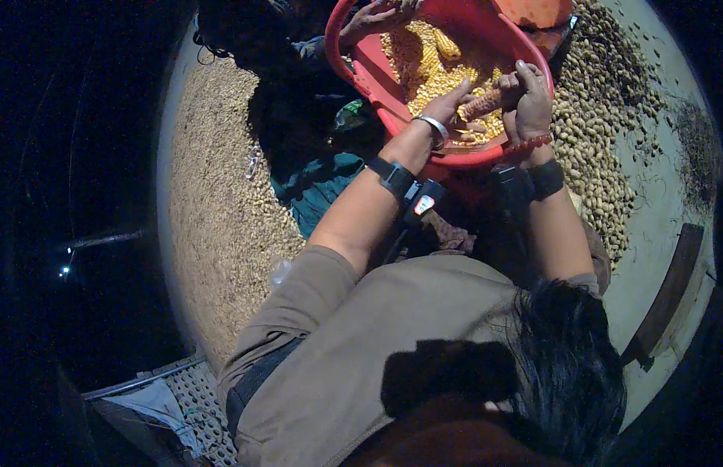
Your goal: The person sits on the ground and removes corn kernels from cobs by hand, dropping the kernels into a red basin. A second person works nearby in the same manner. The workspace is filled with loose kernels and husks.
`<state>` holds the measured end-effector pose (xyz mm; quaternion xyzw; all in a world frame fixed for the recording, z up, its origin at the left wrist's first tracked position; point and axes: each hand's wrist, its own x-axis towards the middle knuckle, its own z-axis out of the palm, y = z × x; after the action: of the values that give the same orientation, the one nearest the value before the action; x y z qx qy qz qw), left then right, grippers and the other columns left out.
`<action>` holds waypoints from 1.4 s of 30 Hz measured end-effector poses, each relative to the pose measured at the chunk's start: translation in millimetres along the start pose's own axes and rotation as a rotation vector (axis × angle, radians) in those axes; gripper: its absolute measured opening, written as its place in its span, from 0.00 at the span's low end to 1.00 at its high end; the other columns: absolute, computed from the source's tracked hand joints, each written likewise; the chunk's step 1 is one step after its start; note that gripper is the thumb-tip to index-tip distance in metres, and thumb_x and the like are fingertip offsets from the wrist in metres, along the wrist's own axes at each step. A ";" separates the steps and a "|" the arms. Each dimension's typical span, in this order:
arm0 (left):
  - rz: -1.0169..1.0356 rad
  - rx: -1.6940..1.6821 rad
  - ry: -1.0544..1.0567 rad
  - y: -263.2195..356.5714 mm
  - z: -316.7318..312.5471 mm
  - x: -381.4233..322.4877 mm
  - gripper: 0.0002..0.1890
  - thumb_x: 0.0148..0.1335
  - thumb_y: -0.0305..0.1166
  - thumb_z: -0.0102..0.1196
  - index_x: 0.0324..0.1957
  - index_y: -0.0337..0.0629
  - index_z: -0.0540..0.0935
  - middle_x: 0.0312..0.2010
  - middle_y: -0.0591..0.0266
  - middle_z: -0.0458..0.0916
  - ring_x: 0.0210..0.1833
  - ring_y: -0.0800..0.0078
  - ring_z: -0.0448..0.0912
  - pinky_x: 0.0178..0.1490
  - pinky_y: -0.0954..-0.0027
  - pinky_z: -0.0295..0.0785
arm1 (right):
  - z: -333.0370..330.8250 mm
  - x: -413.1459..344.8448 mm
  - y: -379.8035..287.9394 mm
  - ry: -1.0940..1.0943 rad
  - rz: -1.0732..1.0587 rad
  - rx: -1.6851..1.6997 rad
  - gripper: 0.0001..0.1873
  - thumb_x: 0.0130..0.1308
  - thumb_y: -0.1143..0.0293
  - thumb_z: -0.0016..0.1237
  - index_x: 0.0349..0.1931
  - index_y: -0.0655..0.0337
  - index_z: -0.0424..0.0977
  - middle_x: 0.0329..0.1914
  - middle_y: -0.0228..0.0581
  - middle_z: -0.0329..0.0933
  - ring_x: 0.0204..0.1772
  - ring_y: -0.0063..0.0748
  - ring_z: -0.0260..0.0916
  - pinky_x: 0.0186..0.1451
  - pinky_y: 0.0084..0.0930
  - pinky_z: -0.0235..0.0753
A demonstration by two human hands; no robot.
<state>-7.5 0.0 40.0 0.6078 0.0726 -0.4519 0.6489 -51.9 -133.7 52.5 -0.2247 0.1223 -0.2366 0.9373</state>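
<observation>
A red plastic basin [396,119] with loose yellow corn kernels [425,96] stands before me. My right hand [533,105] is closed around one end of a reddish-brown corn cob [483,105], over the basin's near right part. The thumb and spread fingers of my left hand [449,114] are at the cob's other end; whether they grip it I cannot tell. A yellow ear of corn [447,45] lies on the kernels farther back. Each of my wrists bears a black strap with a device.
Another person's hand [376,20] is at the basin's far left rim. Peanuts in their shells [595,134] lie spread on the right. A wide layer of small pale produce [215,204] covers the left. A dark curved board [668,298] lies at right, a perforated panel [201,403] at lower left.
</observation>
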 end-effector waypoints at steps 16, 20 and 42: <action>0.659 0.445 -0.062 -4.5 -1.2 -37.0 0.14 0.60 0.37 0.42 0.41 0.37 0.71 0.20 0.70 0.67 0.18 0.85 0.64 0.19 0.82 0.58 | 0.0 3.2 -6.8 0.049 0.073 0.148 0.05 0.57 0.72 0.41 0.23 0.60 0.64 0.15 0.32 0.63 0.21 0.27 0.63 0.33 0.28 0.67; 0.507 0.146 -0.199 -3.1 -1.0 -41.2 0.20 0.62 0.41 0.37 0.47 0.34 0.67 0.25 0.66 0.70 0.23 0.80 0.66 0.25 0.80 0.63 | -3.5 6.2 -9.5 0.014 0.148 0.293 0.07 0.57 0.72 0.40 0.21 0.58 0.63 0.14 0.30 0.62 0.22 0.26 0.62 0.35 0.27 0.65; 0.225 -0.163 -0.005 4.1 9.9 -42.1 0.15 0.55 0.41 0.49 0.32 0.37 0.69 0.20 0.61 0.69 0.16 0.80 0.64 0.15 0.85 0.56 | -2.1 3.3 -6.1 -0.089 0.009 0.168 0.03 0.56 0.76 0.41 0.26 0.59 0.63 0.15 0.27 0.56 0.22 0.21 0.55 0.31 0.20 0.61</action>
<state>-33.7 11.8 72.6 0.5562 0.0388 -0.3703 0.7429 -52.1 -140.9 53.1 -0.1552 0.0613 -0.2314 0.9584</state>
